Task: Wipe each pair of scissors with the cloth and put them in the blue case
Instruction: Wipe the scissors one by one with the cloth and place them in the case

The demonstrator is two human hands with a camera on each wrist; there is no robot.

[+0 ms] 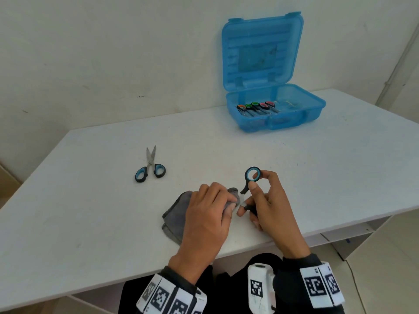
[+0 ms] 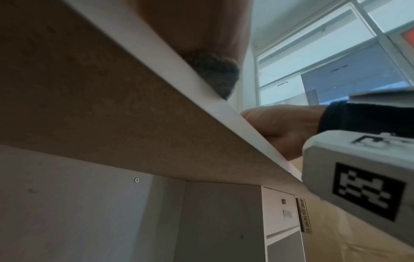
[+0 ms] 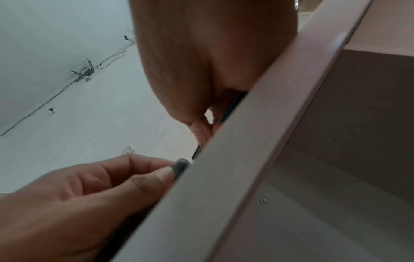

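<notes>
The work is done at the near edge of the white tabletop [image 1: 317, 177], with bare surface left between the hands and the far wall. A sticker reading "GLASS DO NOT DROP" [image 2: 303, 215] is seen below the tabletop. A grey cloth [image 1: 175, 214] is pinched by the left hand [image 1: 204, 214] around the blades of blue-handled scissors [image 1: 250, 180], which are gripped by the right hand [image 1: 269, 205]. A second pair of scissors [image 1: 150, 167] lies to the far left. The open blue case [image 1: 272, 118], at the far right, holds several pairs.
</notes>
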